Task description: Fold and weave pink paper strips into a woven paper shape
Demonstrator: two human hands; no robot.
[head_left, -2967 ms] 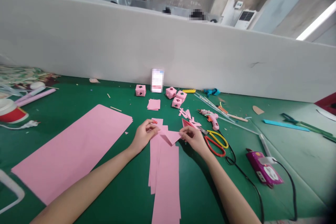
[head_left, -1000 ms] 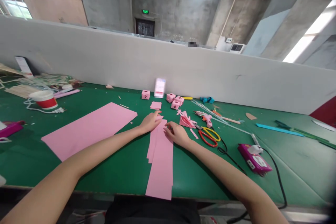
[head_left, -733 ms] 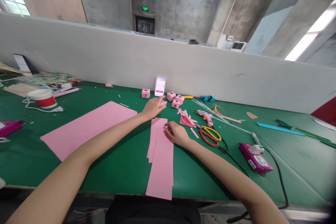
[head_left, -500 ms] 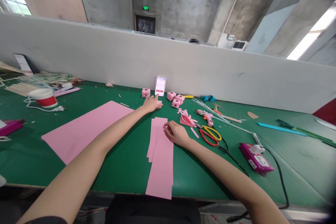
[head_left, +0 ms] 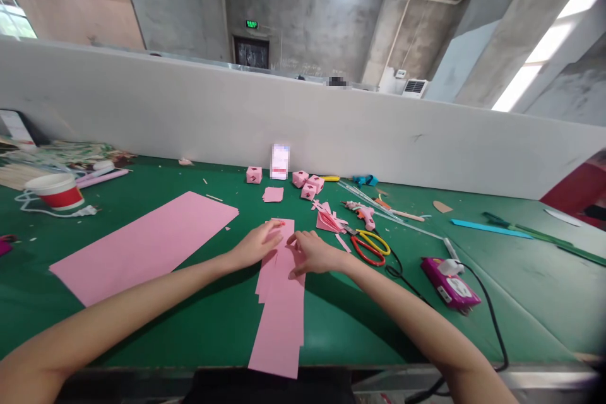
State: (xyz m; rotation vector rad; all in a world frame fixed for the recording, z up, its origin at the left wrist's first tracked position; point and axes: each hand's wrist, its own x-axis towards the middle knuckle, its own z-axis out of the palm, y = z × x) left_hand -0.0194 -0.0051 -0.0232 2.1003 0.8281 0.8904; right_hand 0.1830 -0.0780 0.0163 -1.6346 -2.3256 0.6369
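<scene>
A stack of long pink paper strips (head_left: pixel 279 309) lies on the green table (head_left: pixel 369 328), running from the near edge toward the middle. My left hand (head_left: pixel 255 244) rests on the far end of the strips with its fingers curled onto the paper. Close beside it, my right hand (head_left: pixel 312 254) presses the same end with spread fingers. The two hands almost touch. A small pink paper square (head_left: pixel 273 194) lies beyond them.
A large pink sheet (head_left: pixel 142 243) lies left. Small pink cubes (head_left: pixel 307 184) and a phone (head_left: pixel 279 162) stand by the white partition (head_left: pixel 303 120). Scissors (head_left: pixel 369 246), a glue gun (head_left: pixel 360 213) and a magenta device with a black cable (head_left: pixel 449 284) lie right. A red cup (head_left: pixel 55 192) stands far left.
My left hand, which had reached out toward the phone and cubes, has come back onto the far end of the strips beside my right hand. The camera has shifted slightly.
</scene>
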